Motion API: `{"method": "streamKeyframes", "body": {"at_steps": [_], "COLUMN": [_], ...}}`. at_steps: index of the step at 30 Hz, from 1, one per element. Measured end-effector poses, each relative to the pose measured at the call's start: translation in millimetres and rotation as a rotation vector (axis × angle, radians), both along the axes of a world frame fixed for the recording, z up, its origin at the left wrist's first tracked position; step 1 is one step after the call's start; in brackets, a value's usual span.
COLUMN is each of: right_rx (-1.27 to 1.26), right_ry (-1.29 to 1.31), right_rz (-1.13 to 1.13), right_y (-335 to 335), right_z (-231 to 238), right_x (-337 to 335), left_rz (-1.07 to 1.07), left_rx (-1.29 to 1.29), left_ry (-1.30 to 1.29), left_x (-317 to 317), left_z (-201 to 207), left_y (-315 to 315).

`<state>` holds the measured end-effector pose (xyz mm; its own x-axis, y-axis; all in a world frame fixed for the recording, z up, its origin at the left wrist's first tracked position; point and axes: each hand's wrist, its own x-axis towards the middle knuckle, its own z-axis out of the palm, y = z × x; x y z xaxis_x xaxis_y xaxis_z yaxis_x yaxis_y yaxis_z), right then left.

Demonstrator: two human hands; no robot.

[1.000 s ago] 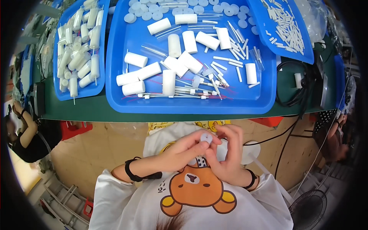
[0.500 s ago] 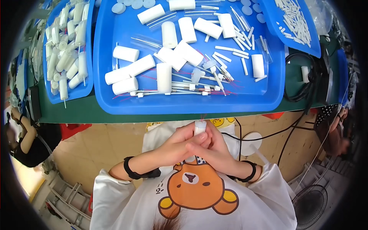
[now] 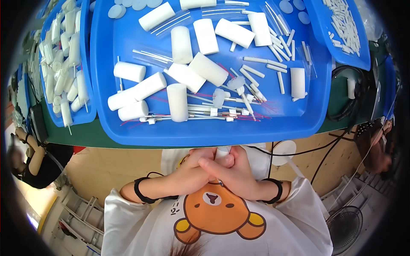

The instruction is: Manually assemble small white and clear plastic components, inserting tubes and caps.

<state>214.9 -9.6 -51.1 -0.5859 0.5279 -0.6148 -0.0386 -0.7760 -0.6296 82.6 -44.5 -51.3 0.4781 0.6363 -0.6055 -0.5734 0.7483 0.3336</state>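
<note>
My left hand (image 3: pixel 193 170) and my right hand (image 3: pixel 235 173) are closed together round a white cylinder (image 3: pixel 223 151), just below the table's near edge. Only the cylinder's far end shows between my fingers; the rest is hidden by my hands. Above them a large blue tray (image 3: pixel 205 139) holds several white foam-like cylinders (image 3: pixel 177 102), thin white tubes (image 3: pixel 256 59), clear sleeves with white rods (image 3: pixel 151 56), and slender rods with white blocks and red wires (image 3: pixel 213 112). Translucent round discs (image 3: pixel 139 4) lie at the tray's far side.
At the left stands a blue tray (image 3: pixel 92 113) full of white cylinders with rods. A blue tray (image 3: pixel 363 63) of short white tubes sits at the far right. Black cable (image 3: pixel 335 113) coils beside the main tray on the green table (image 3: pixel 77 137). Other people sit at both sides; a fan (image 3: pixel 344 230) stands lower right.
The trays sit lower and appear larger in the view. My hands stay closed round the cylinder, lower in the picture; its capped end with red wires, visible before, is now mostly hidden at the table edge.
</note>
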Motion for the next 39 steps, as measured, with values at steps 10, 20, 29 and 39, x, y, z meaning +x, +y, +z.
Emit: {"method": "streamKeyframes", "body": {"at_steps": [10, 20, 29, 39], "right_rx": [-0.041, -0.047, 0.036, 0.117], "right_ry": [0.026, 0.006, -0.008, -0.021], "right_rz": [-0.017, 0.147, 0.268, 0.112], "right_y": [8.3, 20.0, 10.3, 5.3], "right_z": [-1.0, -2.9, 9.7, 6.2], "right_x": [3.4, 11.4, 16.9, -0.8], "left_rz": [0.159, -0.117, 0.247, 0.219], "left_rx": [-0.09, 0.036, 0.117, 0.199], "left_ry": [0.099, 0.221, -0.15, -0.02], "left_x": [15.1, 4.9, 6.0, 7.1], "left_z": [9.5, -2.5, -8.5, -16.8], "left_y": [-2.0, -1.4, -21.5, -24.8]}}
